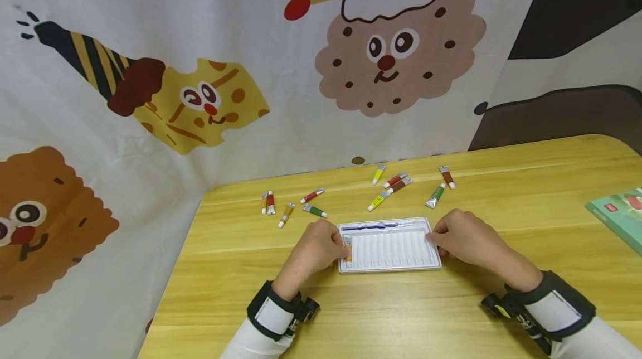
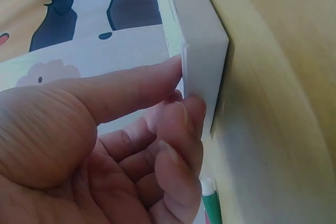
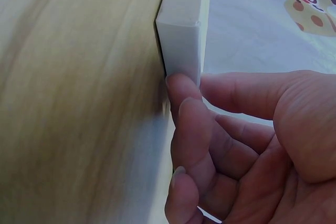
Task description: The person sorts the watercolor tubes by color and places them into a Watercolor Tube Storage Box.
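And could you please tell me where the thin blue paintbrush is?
In the head view, the paintbrush lies inside the white plastic tray, along its far side, just beyond the slots.

Indoor spot, looks like a craft corner; home or classroom, can't tell which. Wood-grain table (image 1: 391, 314) with rounded far corner stands right by a white hanging cloth (image 1: 281, 24), soft folds visible. Print is childlike: cartoon cheese (image 1: 203, 108) in striped party hat, pinkish-brown cookie (image 1: 411, 63) in yellow hat, orange-brown biscuit (image 1: 55, 236) cut off at left. Craft supplies on tabletop: small paint tubes (image 1: 436, 196) scattered, white tray (image 1: 396, 250) with a thin brush (image 1: 373, 227). Green box or book (image 1: 617, 217), partly out of view, right edge.
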### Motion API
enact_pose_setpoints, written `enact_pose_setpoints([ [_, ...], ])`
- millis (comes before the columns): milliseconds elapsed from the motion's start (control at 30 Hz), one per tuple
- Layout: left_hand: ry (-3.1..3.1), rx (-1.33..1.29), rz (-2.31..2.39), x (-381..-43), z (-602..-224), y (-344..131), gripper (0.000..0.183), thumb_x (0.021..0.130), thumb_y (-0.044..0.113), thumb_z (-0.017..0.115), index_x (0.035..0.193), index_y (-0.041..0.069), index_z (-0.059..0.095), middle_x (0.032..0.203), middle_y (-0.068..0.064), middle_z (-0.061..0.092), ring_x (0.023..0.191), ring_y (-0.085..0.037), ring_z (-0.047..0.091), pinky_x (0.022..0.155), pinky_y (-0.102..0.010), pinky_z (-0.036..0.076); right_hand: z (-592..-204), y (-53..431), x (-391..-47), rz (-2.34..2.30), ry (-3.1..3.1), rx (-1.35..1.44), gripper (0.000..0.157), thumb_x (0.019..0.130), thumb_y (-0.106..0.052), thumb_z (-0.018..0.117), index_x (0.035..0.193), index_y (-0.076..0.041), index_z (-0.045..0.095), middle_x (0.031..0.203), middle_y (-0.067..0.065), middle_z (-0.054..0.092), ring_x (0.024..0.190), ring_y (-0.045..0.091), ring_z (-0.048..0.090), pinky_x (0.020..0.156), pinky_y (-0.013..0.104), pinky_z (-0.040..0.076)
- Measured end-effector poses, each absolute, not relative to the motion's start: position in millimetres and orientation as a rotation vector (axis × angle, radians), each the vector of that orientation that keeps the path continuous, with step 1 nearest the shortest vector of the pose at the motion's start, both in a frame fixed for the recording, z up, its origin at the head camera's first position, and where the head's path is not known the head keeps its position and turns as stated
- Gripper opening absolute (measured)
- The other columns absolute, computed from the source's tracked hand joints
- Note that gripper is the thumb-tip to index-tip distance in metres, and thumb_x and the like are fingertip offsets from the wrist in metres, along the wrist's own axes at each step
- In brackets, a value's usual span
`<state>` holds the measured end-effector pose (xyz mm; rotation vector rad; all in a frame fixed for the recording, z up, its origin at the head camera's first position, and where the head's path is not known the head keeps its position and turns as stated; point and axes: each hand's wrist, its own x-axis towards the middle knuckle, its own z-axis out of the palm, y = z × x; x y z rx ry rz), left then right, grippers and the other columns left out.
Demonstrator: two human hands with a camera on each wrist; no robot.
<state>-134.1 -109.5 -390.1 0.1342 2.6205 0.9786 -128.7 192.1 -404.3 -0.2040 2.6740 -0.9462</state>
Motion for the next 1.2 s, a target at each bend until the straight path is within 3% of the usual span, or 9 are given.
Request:
enact_pose_setpoints([
  [300,2.852,0.118,0.912,-143,-382,-123,0.023,0.098,0.029,0.076,0.084,0.011,0.071,0.064,0.0,0.054,0.054,-0.016,0.048,0.049,-0.028,0.035,-407,193,-130,-0.943,2.678,-0.207,0.021,0.099,-0.017,0.071,0.081,-0.009,0.077,0.061,-0.003,0.06,0.055,0.015,0.049,0.05,0.026,0.032],
  [467,2.988,0.072,0.908,-151,-376,-133,0.031,0.099,0.027,0.074,0.118,0.003,0.074,0.108,-0.014,0.074,0.063,-0.022,0.054,0.053,-0.034,0.041,-406,194,-130,-0.948,2.675,-0.207,0.02,0.1,-0.017,0.07,0.082,-0.008,0.078,0.062,-0.003,0.061,0.055,0.015,0.05,0.05,0.026,0.032],
  [600,3.011,0.022,0.901,-157,-377,-141,0.05,0.1,0.026,0.074,0.142,0.001,0.063,0.143,-0.02,0.061,0.1,-0.034,0.068,0.08,-0.047,0.057,-406,194,-130,-0.946,2.673,-0.205,0.02,0.1,-0.017,0.07,0.083,-0.008,0.078,0.062,-0.003,0.061,0.055,0.015,0.051,0.05,0.026,0.032],
  [700,3.007,-0.013,0.84,-161,-380,-146,0.058,0.1,0.026,0.074,0.149,0.0,0.056,0.155,-0.025,0.049,0.137,-0.043,0.052,0.108,-0.059,0.046,-407,194,-130,-0.943,2.669,-0.199,0.02,0.1,-0.017,0.07,0.083,-0.008,0.078,0.062,-0.002,0.061,0.056,0.015,0.051,0.05,0.026,0.032],
  [767,2.991,-0.027,0.786,-163,-382,-150,0.063,0.099,0.026,0.075,0.152,0.0,0.052,0.16,-0.028,0.041,0.145,-0.048,0.042,0.113,-0.063,0.039,-406,194,-130,-0.942,2.668,-0.196,0.02,0.1,-0.017,0.07,0.084,-0.008,0.078,0.062,-0.002,0.061,0.056,0.015,0.051,0.05,0.026,0.032],
  [867,2.973,-0.035,0.686,-166,-385,-154,0.068,0.099,0.029,0.074,0.153,-0.002,0.048,0.16,-0.032,0.036,0.146,-0.051,0.038,0.115,-0.064,0.035,-406,194,-131,-0.945,2.667,-0.198,0.02,0.1,-0.017,0.07,0.084,-0.008,0.078,0.063,-0.002,0.061,0.056,0.015,0.051,0.05,0.026,0.032],
  [967,2.975,-0.045,0.577,-169,-390,-158,0.066,0.099,0.033,0.073,0.149,-0.004,0.051,0.152,-0.035,0.046,0.14,-0.052,0.045,0.112,-0.065,0.039,-405,193,-130,-0.948,2.665,-0.2,0.02,0.1,-0.016,0.07,0.084,-0.007,0.078,0.063,-0.002,0.061,0.056,0.015,0.05,0.05,0.026,0.032],
  [1100,2.985,-0.072,0.493,-173,-396,-164,0.053,0.097,0.033,0.074,0.127,-0.009,0.064,0.121,-0.03,0.061,0.114,-0.045,0.06,0.091,-0.058,0.053,-405,194,-130,-0.952,2.661,-0.201,0.019,0.1,-0.016,0.07,0.085,-0.007,0.078,0.063,-0.002,0.061,0.056,0.015,0.05,0.05,0.026,0.032],
  [1200,2.983,-0.077,0.501,-175,-398,-168,0.038,0.097,0.028,0.074,0.107,-0.008,0.068,0.103,-0.023,0.061,0.095,-0.035,0.059,0.075,-0.048,0.053,-406,194,-130,-0.952,2.66,-0.203,0.02,0.1,-0.016,0.07,0.085,-0.007,0.078,0.063,-0.002,0.061,0.056,0.015,0.051,0.05,0.026,0.033],
])
